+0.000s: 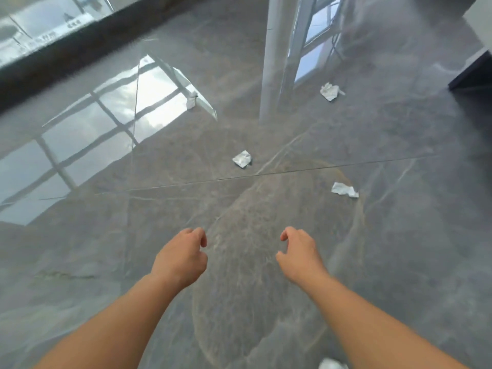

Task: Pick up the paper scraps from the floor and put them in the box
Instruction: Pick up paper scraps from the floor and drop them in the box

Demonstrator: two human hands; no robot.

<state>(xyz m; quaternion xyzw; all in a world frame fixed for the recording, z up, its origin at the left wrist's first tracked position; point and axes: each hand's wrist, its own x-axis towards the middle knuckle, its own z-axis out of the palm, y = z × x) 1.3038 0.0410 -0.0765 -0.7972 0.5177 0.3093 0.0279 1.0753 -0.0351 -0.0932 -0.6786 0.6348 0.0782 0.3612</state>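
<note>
Several crumpled white paper scraps lie on the glossy grey floor. One scrap (242,159) sits in the middle, ahead of both hands. Another scrap (344,189) lies to the right, and a third scrap (330,91) is farther off beside the white pillar. A small scrap (191,99) rests at the left in the window's reflection, and a white piece (331,364) shows at the bottom edge. My left hand (183,258) and my right hand (299,253) hover above the floor with fingers loosely curled, holding nothing. No box is in view.
A white pillar (274,57) stands on the floor ahead. A dark window sill (66,57) runs along the upper left. A dark piece of furniture (472,73) stands at the right edge. Bright window reflections (80,145) cover the floor on the left.
</note>
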